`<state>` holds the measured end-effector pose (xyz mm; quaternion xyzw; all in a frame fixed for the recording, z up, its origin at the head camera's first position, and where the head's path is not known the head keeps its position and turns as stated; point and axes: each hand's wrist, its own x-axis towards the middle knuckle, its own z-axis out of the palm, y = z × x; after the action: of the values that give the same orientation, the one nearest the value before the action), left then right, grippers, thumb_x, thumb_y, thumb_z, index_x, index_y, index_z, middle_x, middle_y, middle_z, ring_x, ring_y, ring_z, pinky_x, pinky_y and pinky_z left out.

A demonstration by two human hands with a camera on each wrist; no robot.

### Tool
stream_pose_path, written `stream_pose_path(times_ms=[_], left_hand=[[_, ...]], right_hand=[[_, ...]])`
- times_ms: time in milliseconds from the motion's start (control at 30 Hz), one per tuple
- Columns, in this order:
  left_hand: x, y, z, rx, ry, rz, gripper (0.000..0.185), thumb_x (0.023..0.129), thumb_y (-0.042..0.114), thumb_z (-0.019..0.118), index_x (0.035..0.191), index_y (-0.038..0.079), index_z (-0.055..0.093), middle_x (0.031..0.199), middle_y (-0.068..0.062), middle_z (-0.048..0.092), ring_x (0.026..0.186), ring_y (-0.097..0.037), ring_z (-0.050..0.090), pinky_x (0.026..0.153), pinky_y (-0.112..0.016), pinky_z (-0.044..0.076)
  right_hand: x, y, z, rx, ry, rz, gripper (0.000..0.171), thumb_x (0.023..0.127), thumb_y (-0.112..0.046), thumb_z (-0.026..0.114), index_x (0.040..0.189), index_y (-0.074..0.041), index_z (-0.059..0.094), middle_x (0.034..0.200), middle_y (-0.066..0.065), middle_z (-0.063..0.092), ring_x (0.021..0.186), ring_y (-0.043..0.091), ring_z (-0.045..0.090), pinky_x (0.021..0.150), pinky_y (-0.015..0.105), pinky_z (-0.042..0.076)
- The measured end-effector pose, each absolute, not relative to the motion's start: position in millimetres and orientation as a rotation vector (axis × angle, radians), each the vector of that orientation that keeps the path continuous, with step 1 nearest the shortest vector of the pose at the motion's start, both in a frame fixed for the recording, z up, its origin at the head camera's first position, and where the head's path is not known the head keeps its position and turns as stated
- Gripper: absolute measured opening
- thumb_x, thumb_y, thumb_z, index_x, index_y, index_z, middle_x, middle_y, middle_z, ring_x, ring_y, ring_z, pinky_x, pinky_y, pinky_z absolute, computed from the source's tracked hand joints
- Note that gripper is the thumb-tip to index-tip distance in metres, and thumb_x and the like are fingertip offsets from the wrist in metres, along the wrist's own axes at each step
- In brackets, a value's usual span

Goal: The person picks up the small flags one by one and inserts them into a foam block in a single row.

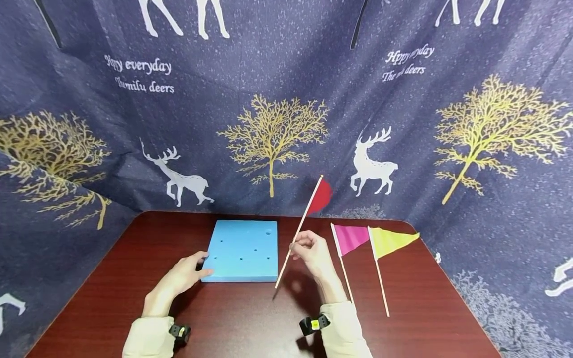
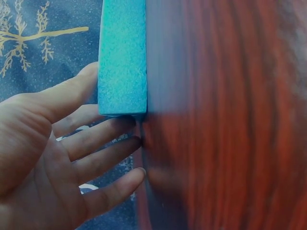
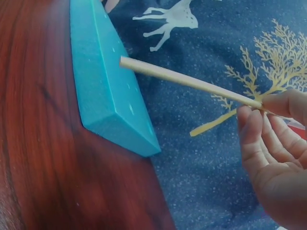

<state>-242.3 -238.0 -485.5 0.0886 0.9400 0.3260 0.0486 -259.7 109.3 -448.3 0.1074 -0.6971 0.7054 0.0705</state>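
Your right hand pinches the red flag's stick mid-length, tip hanging above the table just right of the foam block; your left hand, fingers straight, rests against the block's near-left corner. Held that far up, the tip could wobble, miss a hole and gouge foam. Count: one block, three flags, pink and yellow lying flat, seven holes visible.

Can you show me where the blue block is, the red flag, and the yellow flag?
blue foam block [image 1: 243,251]: head view, on its top face with the holes.
red flag [image 1: 321,196]: head view, on the red cloth at the stick's top.
yellow flag [image 1: 391,240]: head view, on the yellow cloth.
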Motion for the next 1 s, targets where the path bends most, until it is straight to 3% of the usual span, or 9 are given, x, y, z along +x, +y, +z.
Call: stream_pose_path(times_ms=[267,533,833,1000], left_hand=[[-242.4,-240.1,-485.3,0.279,2.866,0.998,0.060,0.091,0.029,0.070,0.136,-0.004,0.050,0.125,-0.029,0.056,0.113,-0.042,0.056,0.086,-0.053,0.047],[-242.6,-239.5,-486.2,0.268,2.859,1.002,0.061,0.091,0.030,0.071,0.136,-0.004,0.049,0.125,-0.029,0.056,0.111,-0.042,0.057,0.085,-0.052,0.048],[-242.6,-240.8,-487.3,0.243,2.859,0.978,0.062,0.090,0.031,0.071,0.137,-0.003,0.049,0.125,-0.029,0.057,0.113,-0.042,0.056,0.085,-0.052,0.048],[-243.6,-238.8,-485.9,0.259,2.865,0.984,0.061,0.090,0.030,0.072,0.136,-0.003,0.050,0.123,-0.029,0.058,0.110,-0.041,0.058,0.084,-0.052,0.048]], right_hand=[[-252.5,97.8,-435.2,0.377,-2.073,2.107,0.015,0.082,0.015,0.065,0.095,0.018,0.058,0.075,0.022,0.065,0.064,0.034,0.065,0.058,0.031,0.056],[-237.3,80.2,-412.2,0.456,-2.060,2.046,0.016,0.083,0.016,0.063,0.096,0.020,0.055,0.085,0.039,0.061,0.062,0.014,0.062,0.062,0.032,0.057],[-254.3,56.2,-428.9,0.512,-2.053,1.838,0.014,0.082,0.012,0.068,0.094,0.013,0.061,0.080,0.024,0.067,0.065,0.029,0.066,0.061,0.028,0.055],[-263.6,42.7,-438.8,0.485,-2.071,1.730,0.014,0.081,0.005,0.073,0.092,0.001,0.065,0.080,0.012,0.071,0.069,0.024,0.068,0.064,0.028,0.055]])
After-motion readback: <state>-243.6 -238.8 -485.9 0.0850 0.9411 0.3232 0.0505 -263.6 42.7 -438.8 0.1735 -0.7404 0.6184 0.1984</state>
